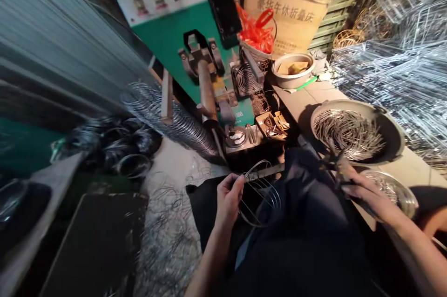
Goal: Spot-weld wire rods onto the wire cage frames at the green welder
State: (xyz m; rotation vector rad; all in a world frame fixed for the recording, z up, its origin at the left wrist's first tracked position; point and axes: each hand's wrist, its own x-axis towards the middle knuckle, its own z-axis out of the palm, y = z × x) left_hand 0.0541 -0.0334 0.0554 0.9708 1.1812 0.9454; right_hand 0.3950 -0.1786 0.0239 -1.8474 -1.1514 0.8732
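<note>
My left hand [229, 194] pinches the edge of a round wire piece [265, 197] in front of the machine, over my dark-clothed lap. The wire piece has a curved rim and several thin parallel rods. A flat metal bar [267, 172] lies against its upper part. To the right, my right hand [363, 190] is closed around a dark tool, perhaps pliers [333, 159], whose shape is blurred. That hand is beside the large bowl of bent wires [345, 134] and above a smaller bowl [387, 187] of small metal pieces.
A green machine [167, 31] with a metal arm stands ahead, a dark phone [221, 3] on it. Stacked wire rings [174, 118] lean at its left. A basin [293, 70], cardboard box [293, 8] and piled wire racks [394, 73] are at the right.
</note>
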